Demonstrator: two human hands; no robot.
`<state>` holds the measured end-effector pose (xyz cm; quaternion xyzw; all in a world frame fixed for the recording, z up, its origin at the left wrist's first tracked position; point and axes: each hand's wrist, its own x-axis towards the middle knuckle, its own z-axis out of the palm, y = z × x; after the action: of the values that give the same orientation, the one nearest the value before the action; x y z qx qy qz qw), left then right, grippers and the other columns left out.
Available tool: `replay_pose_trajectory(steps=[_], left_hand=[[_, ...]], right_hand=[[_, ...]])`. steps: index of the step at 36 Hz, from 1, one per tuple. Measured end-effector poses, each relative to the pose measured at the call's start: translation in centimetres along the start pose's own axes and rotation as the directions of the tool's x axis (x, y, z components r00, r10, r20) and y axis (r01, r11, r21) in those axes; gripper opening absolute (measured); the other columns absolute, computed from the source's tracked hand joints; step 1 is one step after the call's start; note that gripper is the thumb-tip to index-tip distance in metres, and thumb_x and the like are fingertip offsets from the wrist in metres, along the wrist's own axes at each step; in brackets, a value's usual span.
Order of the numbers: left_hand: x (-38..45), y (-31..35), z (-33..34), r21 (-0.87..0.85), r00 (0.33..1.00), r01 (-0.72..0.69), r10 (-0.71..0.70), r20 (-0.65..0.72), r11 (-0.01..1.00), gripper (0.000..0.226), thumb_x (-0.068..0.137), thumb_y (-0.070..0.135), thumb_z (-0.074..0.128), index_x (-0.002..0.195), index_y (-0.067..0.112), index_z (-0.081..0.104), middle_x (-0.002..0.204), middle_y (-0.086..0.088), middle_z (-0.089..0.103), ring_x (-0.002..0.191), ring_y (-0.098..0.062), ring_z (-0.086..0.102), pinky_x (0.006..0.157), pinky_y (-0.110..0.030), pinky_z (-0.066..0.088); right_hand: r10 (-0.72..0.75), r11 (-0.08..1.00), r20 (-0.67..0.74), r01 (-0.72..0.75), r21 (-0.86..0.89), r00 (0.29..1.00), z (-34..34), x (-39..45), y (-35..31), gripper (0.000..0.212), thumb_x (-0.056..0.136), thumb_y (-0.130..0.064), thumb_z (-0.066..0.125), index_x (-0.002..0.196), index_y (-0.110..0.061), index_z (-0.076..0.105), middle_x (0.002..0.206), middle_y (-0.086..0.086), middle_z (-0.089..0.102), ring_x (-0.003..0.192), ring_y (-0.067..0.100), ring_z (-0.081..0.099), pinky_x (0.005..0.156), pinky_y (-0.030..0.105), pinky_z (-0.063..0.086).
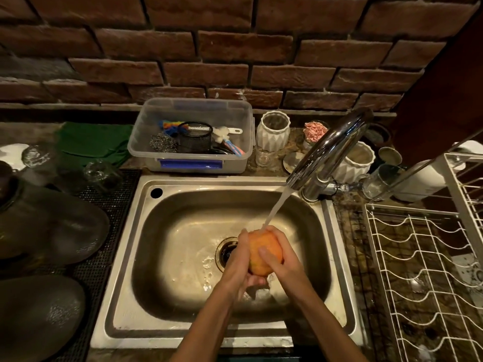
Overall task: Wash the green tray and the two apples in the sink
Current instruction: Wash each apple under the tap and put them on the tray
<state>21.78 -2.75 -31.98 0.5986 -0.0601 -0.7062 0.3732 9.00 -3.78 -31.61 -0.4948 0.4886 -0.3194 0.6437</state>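
Both hands, left hand (239,259) & right hand (278,259), cupped round orange-red apple (264,253) under tap stream, over steel sink (125,257) drain. 2nd apple, green tray not visible; prob. still to wash.

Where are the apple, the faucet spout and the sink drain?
apple (264,250): head view, on the orange skin showing between both hands.
faucet spout (332,146): head view, mid-arc of the chrome neck.
sink drain (226,253): head view, dark opening left of the hands.

Orange-yellow apple (262,250); steel-grey sink (183,226); white rack (418,257).
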Motion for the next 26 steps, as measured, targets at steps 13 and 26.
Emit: replay_pose_trajectory(steps=[13,26], left_hand=[[-0.9,-2.5,2.5,0.335,0.866,-0.367,0.450,-0.218,0.868,0.047,0.090,0.069,0.032,0.105,0.035,0.060,0.102,0.008,0.065,0.090,-0.007,0.063,0.068,-0.021,0.046],[-2.6,-3.0,0.0,-0.275,0.964,-0.231,0.259,0.067,0.933,0.042,0.087,0.059,0.055,0.129,0.055,0.055,0.136,0.007,0.050,0.120,-0.031,0.061,0.081,-0.049,0.060]], right_hand=[[0.158,0.987,-0.676,-0.128,0.095,0.720,4.5,0.7,-0.1,0.017,0.097,-0.044,0.055,0.091,-0.040,0.071,0.091,-0.019,0.069,0.091,0.003,0.062,0.075,0.024,0.049],[0.667,0.664,0.041,-0.618,0.421,0.744,-0.3,4.1,-1.0,0.050,0.087,-0.049,0.059,0.112,-0.006,0.069,0.096,0.021,0.075,0.084,0.033,0.074,0.080,0.046,0.060]])
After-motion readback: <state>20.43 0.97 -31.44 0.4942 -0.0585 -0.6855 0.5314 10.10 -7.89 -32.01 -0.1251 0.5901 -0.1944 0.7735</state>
